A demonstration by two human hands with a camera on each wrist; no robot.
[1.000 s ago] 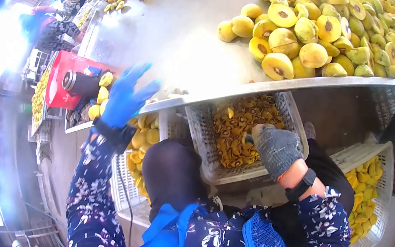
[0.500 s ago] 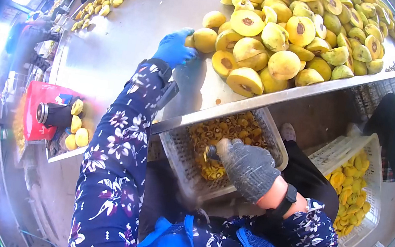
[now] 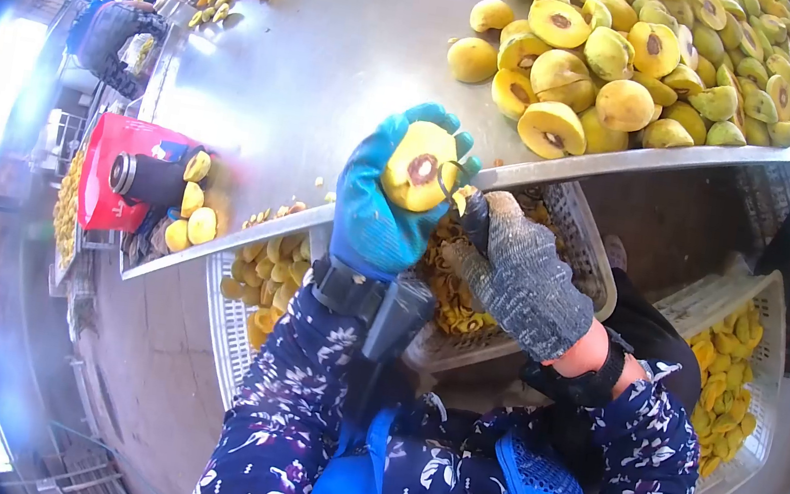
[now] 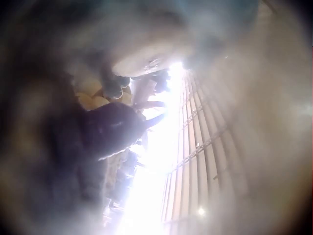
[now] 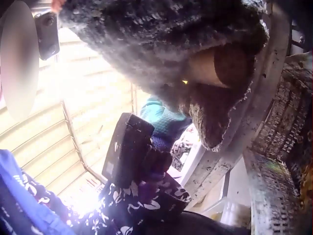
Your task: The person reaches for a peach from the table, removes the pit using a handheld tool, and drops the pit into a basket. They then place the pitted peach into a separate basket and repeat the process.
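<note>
My left hand (image 3: 369, 218), in a blue-green glove, grips a halved yellow peach (image 3: 403, 190) with its cut face and brown pit cavity turned up. In a grey knit glove, my right hand (image 3: 536, 282) holds a pitting tool (image 3: 475, 222) with a dark handle and a thin curved metal loop. The loop lies at the right side of the peach's cut face, beside the centre. The left wrist view is blurred, but the tool's dark handle (image 4: 115, 125) and the pale peach face (image 4: 142, 63) show there. The right wrist view shows mainly the grey glove (image 5: 161, 44).
A heap of peach halves (image 3: 627, 108) covers the right of the metal table (image 3: 288, 70). Below its edge stands a crate (image 3: 603, 276) of pits and scraps. Peach-filled crates flank my legs, one at the right (image 3: 762, 400). A dark flask (image 3: 152, 181) lies by a red bag (image 3: 105, 191).
My left hand reached to the heap on the table and came back holding a peach half. My right hand has brought the tool up from over the crate to the peach.
</note>
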